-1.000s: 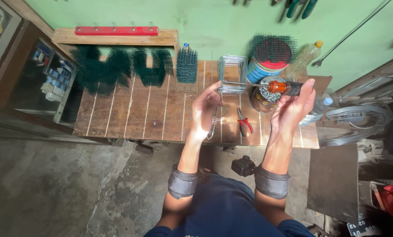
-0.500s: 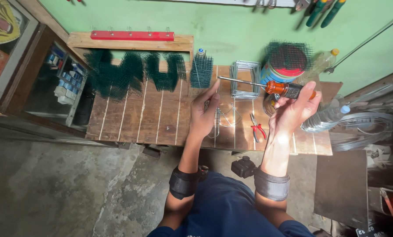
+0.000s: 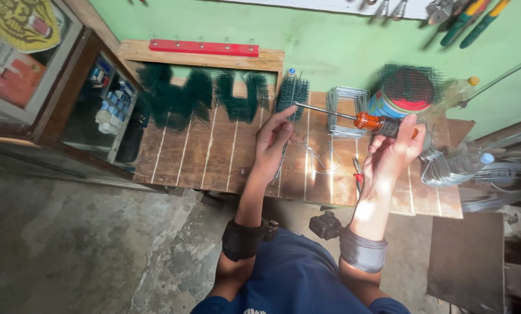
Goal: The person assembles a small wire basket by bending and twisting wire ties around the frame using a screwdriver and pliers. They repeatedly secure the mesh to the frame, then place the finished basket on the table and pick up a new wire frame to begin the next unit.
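Two hands at work over a slatted wooden bench (image 3: 202, 157), seen from above. At about nine o'clock of the bench, a glass-fronted cabinet (image 3: 91, 99) with small boxes on its shelves. Along the bench's far edge, toward eleven o'clock, clumps of dark green mesh (image 3: 196, 99) laid in a row, seemingly parked out of the way under a red hook rail (image 3: 202, 47) fixed to a wooden ledge. Near centre, the left hand (image 3: 275, 139), fingers drawn together and curled around the tip end of a screwdriver (image 3: 353, 119), apparently pinching thin wire there; exact contact too small to tell. Beneath it, at six o'clock of that hand, a loose tangle of bare wire (image 3: 315, 157) flat on the planks. At twelve o'clock, a small green mesh piece (image 3: 292, 93) standing upright, and beside it, toward one o'clock, a stack of bent wire frames (image 3: 347, 107). Red-handled pliers (image 3: 358, 177) lying between the forearms, within easy reach. Farther right, the right hand (image 3: 397, 148) clamped around the orange-and-black handle, shaft held level across the body, likely as a mandrel for bending wire. At two o'clock, a round tin wrapped in green mesh (image 3: 409, 90), then a plastic bottle (image 3: 461, 90) and coils of wire (image 3: 499, 180) at three o'clock.
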